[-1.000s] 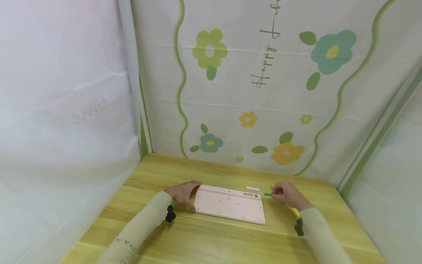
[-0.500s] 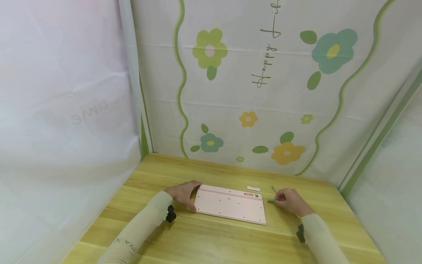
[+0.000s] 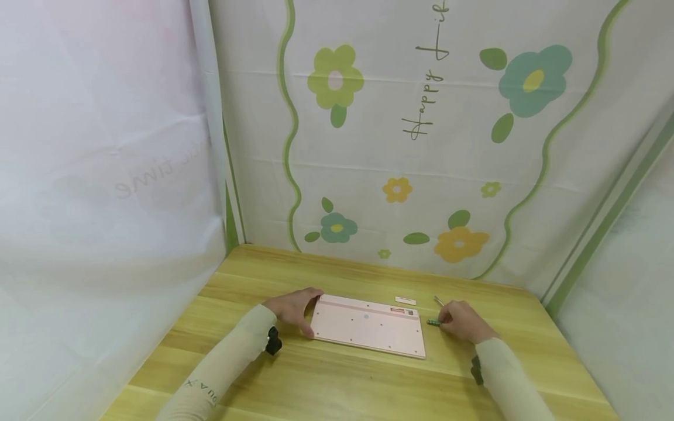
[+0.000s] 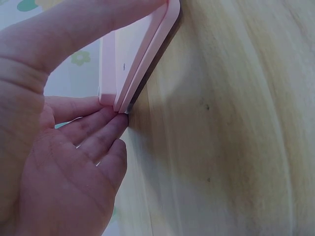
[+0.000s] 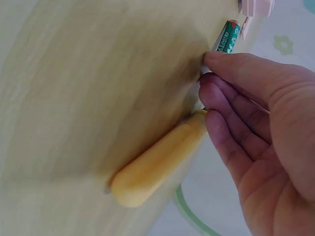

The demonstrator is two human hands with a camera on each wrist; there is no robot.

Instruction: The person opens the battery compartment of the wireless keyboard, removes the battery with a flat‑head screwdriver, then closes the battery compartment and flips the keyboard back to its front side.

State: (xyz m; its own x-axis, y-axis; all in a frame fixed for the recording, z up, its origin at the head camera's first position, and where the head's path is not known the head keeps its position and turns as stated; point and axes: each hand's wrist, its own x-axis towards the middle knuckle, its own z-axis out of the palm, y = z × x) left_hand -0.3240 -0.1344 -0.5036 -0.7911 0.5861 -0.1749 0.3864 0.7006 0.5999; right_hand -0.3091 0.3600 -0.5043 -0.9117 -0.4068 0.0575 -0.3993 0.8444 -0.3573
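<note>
A pink keyboard (image 3: 363,330) lies face down on the wooden table, its battery slot (image 3: 401,310) uncovered near the far right corner. My left hand (image 3: 292,310) grips its left end, the thumb at the near edge and the fingers at the far edge. To the right of the keyboard, my right hand (image 3: 463,321) pinches the end of a green battery (image 3: 433,322) close to the tabletop. Beside that hand lies a screwdriver; its metal shaft (image 3: 438,300) shows in the head view and its yellow handle (image 5: 157,162) in the right wrist view.
A small pink battery cover (image 3: 405,300) lies behind the keyboard's right end. Beyond the wooden table (image 3: 326,386) hangs a white cloth (image 3: 368,146) printed with flowers, and more cloth closes off both sides.
My right hand has drawn the battery back from beside the keyboard's far right corner, toward me and slightly right, and lower to the table. The left hand keeps its grip.
</note>
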